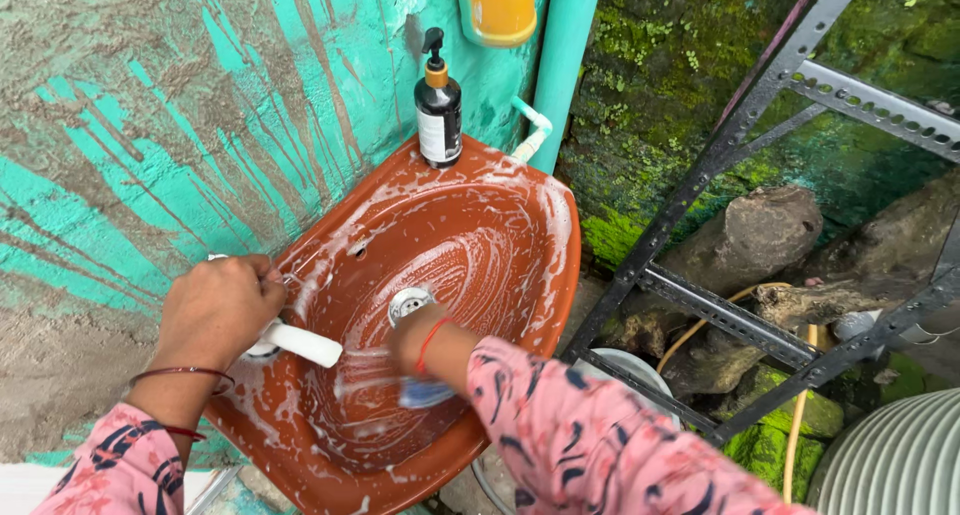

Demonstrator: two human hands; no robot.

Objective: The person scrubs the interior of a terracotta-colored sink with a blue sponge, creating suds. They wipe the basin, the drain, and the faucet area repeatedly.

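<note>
A reddish-brown wash basin point(500, 225) is seen fixed against a rough wall point(130, 105) streaked with turquoise paint and bare grey plaster. Its inner surface is covered with white soap foam, and a metal drain point(408, 302) sits near the middle of the bowl. The basin's right rim lies close to a grey perforated metal frame point(740, 135), so little room is left on that side; behind the frame, mossy stones point(760, 235) and a green, damp wall are seen. A turquoise pipe point(565, 65) runs down just beyond the far rim, beside a yellow container point(497, 7) mounted on the wall.

A dark pump bottle point(438, 110) with an orange collar stands upright on the far rim of the basin. A white tap point(300, 343) projects over the bowl from the left rim.

The left hand point(218, 310) is closed around the tap's handle at the left rim, with the fingers curled tight; 2 thin bangles are worn at the wrist. The right hand point(415, 340) is lowered into the bowl near the drain, just under the spout; a blue object point(425, 393), blurred, is seen at it, but whether the fingers grip it cannot be told. A red thread is tied at that wrist. Both arms are covered by pink patterned sleeves point(580, 435). A ribbed grey object point(895, 460) stands at the lower right.
</note>
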